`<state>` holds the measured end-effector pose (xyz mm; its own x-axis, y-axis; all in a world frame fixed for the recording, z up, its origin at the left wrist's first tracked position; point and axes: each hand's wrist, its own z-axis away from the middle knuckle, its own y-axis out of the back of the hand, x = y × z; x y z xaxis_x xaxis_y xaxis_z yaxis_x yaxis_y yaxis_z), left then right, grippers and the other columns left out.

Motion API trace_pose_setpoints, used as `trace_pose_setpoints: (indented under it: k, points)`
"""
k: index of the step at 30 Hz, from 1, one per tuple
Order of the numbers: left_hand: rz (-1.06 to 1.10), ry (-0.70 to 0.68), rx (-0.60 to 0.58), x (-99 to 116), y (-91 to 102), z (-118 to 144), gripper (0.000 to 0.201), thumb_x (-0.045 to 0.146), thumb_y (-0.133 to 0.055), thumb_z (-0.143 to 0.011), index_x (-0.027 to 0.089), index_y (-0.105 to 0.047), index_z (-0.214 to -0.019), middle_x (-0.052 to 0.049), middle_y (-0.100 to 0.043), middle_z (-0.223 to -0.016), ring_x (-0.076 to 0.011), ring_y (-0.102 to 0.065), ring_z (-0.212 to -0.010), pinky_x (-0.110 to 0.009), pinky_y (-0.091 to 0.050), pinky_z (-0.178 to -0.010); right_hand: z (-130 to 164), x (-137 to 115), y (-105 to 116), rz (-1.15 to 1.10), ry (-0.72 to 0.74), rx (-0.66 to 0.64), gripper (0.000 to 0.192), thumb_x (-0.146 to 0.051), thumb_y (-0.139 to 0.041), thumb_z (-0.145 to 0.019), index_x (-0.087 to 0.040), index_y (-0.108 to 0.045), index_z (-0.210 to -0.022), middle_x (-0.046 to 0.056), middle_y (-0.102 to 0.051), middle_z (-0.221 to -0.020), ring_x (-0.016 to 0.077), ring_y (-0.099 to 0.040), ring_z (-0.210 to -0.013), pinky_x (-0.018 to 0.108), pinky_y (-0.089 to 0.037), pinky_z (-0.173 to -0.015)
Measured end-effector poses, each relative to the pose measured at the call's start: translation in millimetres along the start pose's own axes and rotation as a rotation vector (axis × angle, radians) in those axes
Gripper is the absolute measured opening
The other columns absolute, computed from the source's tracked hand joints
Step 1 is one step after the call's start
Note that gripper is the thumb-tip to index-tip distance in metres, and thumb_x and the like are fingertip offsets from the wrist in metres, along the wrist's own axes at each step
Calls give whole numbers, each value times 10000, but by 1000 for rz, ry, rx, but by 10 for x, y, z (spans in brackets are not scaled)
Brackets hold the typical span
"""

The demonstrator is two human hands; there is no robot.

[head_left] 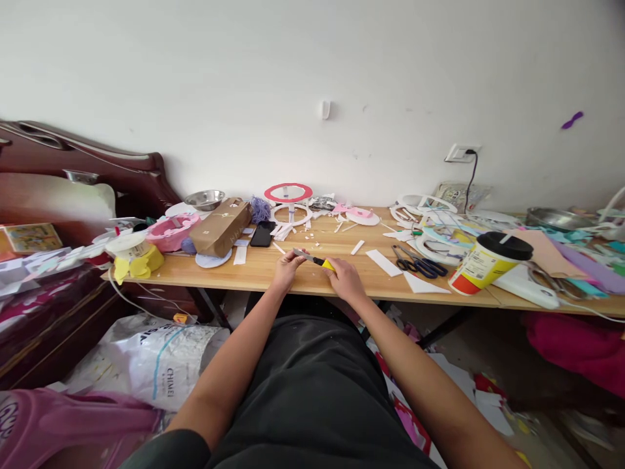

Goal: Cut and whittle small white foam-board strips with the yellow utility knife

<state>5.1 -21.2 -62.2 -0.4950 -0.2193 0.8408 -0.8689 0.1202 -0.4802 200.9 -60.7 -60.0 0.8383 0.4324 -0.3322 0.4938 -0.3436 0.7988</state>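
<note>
My right hand (346, 280) grips a yellow and black utility knife (327, 264) above the table's front edge, its blade pointing left. Close to the blade tip, my left hand (287, 268) is closed in a pinch; what lies between its fingers is too small to make out. Tiny white scraps (316, 245) lie on the wood just beyond my hands. Right of them are a short white strip (357, 247), a wider white strip (384, 263) and a white triangular piece (424, 284). Behind my hands stands a ring frame with a red top ring (288, 185).
Two pairs of scissors (424, 266) lie right of the strips, beside a lidded yellow cup (488, 264). A black phone (262, 234) and a brown box (221, 228) are on the left. Coloured sheets (551, 254) are piled at the right, below a plugged-in cable (472, 176).
</note>
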Motion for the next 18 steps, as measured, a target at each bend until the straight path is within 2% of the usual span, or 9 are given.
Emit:
trace_pose_setpoints:
  k: [18]
  points:
    - [-44, -12, 56, -6, 1, 16, 290, 313, -850, -606, 186, -767, -853, -35, -752, -887, -240, -675, -986, -407, -455, -1006, 5, -32, 15, -8, -15, -7, 369, -379, -456, -983, -218, -578, -1292, 102, -694, -1143, 254, -601, -1052, 364, -415, -910]
